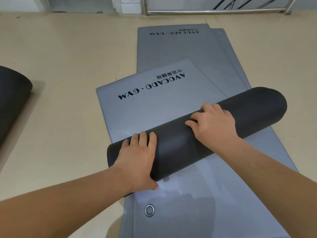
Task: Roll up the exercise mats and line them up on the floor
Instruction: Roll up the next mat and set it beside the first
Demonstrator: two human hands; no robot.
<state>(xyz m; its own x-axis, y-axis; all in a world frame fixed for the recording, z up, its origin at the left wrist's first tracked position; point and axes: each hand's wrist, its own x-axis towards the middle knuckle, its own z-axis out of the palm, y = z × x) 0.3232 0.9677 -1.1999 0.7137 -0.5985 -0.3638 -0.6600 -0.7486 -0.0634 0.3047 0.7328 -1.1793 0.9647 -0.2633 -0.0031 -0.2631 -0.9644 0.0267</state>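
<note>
A grey exercise mat printed "AVOCADO GYM" lies partly rolled into a dark roll that runs slantwise across the frame's middle. My left hand lies over the roll's left end, fingers straight over the top and thumb under the near side. My right hand presses on the roll's middle, fingers bent over its far side. Beneath it lie more flat grey mats, one with a metal eyelet near me. A rolled dark mat sits on the floor at the left edge.
Beige floor spreads to the left and behind the mats. A metal railing and a white wall base run along the far edge.
</note>
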